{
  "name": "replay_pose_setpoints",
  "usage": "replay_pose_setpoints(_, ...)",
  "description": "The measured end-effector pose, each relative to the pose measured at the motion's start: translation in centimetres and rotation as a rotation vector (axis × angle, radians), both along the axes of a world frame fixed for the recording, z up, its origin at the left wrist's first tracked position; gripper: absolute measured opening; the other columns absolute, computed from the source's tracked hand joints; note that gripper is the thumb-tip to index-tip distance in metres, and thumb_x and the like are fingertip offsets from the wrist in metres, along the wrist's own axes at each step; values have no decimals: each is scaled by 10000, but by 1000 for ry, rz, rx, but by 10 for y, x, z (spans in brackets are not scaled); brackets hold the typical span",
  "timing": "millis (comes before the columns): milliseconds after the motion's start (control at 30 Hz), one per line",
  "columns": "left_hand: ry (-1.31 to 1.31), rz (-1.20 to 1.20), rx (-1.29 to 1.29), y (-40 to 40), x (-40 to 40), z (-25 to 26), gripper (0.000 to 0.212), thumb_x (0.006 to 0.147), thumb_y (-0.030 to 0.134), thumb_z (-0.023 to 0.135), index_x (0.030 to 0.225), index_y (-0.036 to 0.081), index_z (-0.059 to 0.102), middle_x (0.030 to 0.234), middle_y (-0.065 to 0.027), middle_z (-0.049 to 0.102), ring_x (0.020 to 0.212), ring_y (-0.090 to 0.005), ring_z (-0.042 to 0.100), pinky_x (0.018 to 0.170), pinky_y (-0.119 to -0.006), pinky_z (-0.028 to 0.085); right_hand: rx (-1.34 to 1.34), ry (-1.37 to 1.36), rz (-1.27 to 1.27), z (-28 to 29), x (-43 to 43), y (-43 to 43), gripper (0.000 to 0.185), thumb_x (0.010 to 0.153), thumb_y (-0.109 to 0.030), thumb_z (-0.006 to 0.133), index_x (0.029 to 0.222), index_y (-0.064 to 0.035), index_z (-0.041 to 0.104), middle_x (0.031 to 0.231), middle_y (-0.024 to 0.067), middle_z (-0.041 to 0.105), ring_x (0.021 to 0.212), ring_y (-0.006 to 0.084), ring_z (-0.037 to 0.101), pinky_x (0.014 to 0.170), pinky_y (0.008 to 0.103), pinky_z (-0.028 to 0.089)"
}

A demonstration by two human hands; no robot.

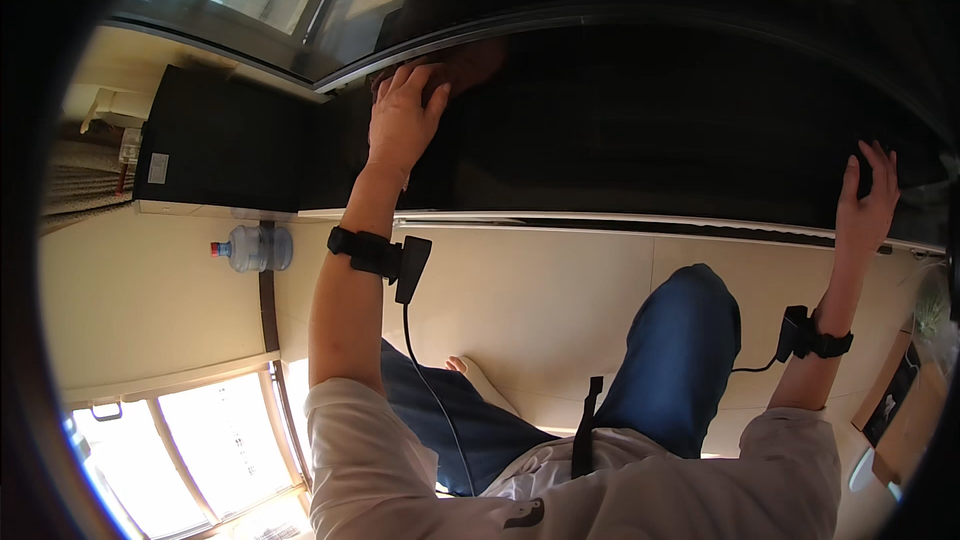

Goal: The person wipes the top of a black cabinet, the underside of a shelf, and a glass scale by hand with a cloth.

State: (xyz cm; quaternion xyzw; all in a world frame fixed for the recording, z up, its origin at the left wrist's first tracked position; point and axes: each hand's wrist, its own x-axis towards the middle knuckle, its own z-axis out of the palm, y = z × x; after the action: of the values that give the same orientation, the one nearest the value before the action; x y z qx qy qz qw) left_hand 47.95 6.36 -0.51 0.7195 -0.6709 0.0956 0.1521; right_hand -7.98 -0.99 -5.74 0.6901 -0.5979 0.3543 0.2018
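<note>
My left hand (405, 116) rests with bent fingers at the far edge of a long black panel (615, 127), close to a metal trim strip (480, 34). Something dark reddish-brown (476, 64) shows around its fingertips; shadow hides whether this is a cloth or a reflection. My right hand (870, 191) is over the right end of the same panel, fingers apart, with nothing visible in it. Whether it touches the panel I cannot tell. Both forearms wear black strapped devices with cables.
A glossy dark surface (330, 4) beyond the trim mirrors a window. A black box-shaped unit (225, 139) stands at left, near a large water bottle (259, 248). My bent knee (675, 345) is below the panel's pale edge (540, 221). A cardboard box (889, 390) sits lower right.
</note>
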Motion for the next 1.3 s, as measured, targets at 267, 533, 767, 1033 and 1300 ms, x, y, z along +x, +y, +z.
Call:
replay_pose_setpoints(267, 843, 213, -299, 65, 164, 9, 274, 949, 198, 602, 1126, -7, 644, 964, -84, 697, 873, -156, 634, 805, -283, 492, 250, -236, 618, 98, 216, 116, 248, 890, -65, 614, 1134, -48, 658, 1318, 128, 584, 1354, 330, 452, 1080, 435, 398)
replay_pose_setpoints(533, 553, -119, -113, 108, 221, -115, 365, 883, 111, 679, 1230, 43, 588, 1175, -154, 614, 1079, -269, 608, 937, -339, 469, 345, -75, 905, 59, 460, 157, 391, 855, -215, 699, 1194, -37, 622, 1344, 177, 523, 1392, 353, 372, 1142, 547, 279)
replay_pose_setpoints(767, 30, -40, 90, 79, 189, -159, 524, 950, 400, 551, 1455, 339, 425, 1524, -81, 384, 1387, -420, 316, 1051, -647, 293, 342, 97, 673, 37, 492, 164, 634, 818, -422, 680, 1339, -79, 570, 1442, 197, 470, 1437, 353, 311, 1153, 577, 210)
replay_pose_setpoints(1033, 74, -25, 14, 18, 187, -156, 459, 924, 328, 586, 1378, 296, 522, 1469, -52, 462, 1346, -370, 376, 1039, -587, 326, 310, -61, 400, 37, 507, 160, 603, 869, -438, 620, 1355, -90, 543, 1445, 197, 463, 1404, 401, 346, 1131, 543, 262)
replay_pose_setpoints(1300, 216, -732, 146, 77, 124, -163, 405, 791, 305, 672, 1164, 148, 696, 1349, -49, 532, 1334, -328, 382, 1079, -570, 268, 253, 101, 321, 39, 513, 162, 452, 885, -299, 532, 1288, -109, 609, 1418, 137, 505, 1409, 377, 347, 1128, 598, 220)
